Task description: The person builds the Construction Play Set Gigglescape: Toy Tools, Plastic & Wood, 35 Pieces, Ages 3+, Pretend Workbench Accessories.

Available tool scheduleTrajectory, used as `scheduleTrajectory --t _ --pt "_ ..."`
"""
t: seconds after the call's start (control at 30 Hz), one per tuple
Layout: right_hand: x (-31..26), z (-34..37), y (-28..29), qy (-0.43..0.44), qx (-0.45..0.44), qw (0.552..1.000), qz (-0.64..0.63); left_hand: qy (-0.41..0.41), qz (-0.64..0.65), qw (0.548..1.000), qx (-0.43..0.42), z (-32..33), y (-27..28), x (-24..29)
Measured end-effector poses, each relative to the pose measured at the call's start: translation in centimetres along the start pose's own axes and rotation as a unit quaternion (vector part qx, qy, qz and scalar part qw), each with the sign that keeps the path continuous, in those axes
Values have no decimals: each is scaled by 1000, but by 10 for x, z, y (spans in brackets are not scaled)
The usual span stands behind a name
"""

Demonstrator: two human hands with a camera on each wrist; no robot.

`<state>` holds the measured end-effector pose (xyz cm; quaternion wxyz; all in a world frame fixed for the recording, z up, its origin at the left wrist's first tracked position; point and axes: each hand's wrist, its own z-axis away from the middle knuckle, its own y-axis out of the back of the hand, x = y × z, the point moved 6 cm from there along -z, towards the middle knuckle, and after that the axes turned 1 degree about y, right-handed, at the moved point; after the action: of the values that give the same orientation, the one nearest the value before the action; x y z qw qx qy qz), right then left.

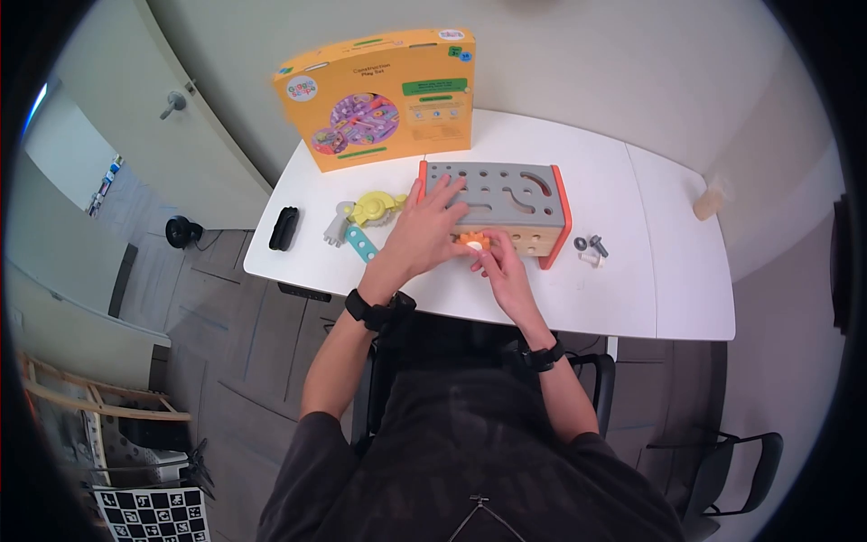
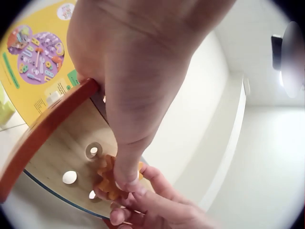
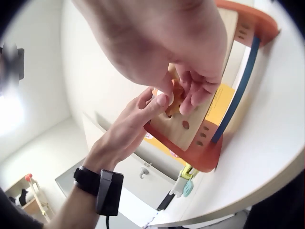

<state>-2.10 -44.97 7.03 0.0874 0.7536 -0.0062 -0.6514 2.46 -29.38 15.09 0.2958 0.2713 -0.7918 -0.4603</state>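
Note:
A toy workbench point(image 1: 506, 217) with a grey slotted top, wooden sides and orange end panels stands on the white table. An orange toy gear point(image 1: 470, 239) with a white centre lies against its near wooden side, which is drilled with round holes. My left hand point(image 1: 423, 230) rests with fingers straight on the grey top, its thumb pressing the gear's middle. From the right, my right hand point(image 1: 508, 275) pinches the gear point(image 3: 177, 95) at its edge between thumb and fingers. Part of the gear point(image 2: 107, 177) is hidden behind the thumb in the left wrist view.
An orange construction play set box point(image 1: 379, 99) stands behind. To the left lie a yellow toy piece point(image 1: 375, 208), a grey piece point(image 1: 338, 223), a teal holed strip point(image 1: 361, 244) and a black case point(image 1: 284, 228). Grey and white screws point(image 1: 597, 246) with a grey nut point(image 1: 580, 244) lie right.

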Motion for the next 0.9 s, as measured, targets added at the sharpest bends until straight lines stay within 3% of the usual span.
scheduleTrajectory --t 0.17,0.37,0.47,0.57,0.67,0.77,0.9 --pt "-21 12 4 34 -38 993 107 -5 -11 1000 -1 2 4 2" --pt "-48 19 9 -19 -28 955 294 -10 2 1000 13 5 2 -2" --pt "-64 25 19 183 39 875 447 -7 -1 1000 11 4 3 1" --pt "-74 23 12 240 37 802 546 3 -7 1000 -6 3 2 2" --pt "-34 2 17 256 31 719 645 7 -7 1000 -19 1 3 1" --pt "-15 -5 22 307 70 700 641 10 -12 999 -35 0 4 2" --pt "-10 -6 24 356 73 715 597 8 35 999 -35 0 14 1"
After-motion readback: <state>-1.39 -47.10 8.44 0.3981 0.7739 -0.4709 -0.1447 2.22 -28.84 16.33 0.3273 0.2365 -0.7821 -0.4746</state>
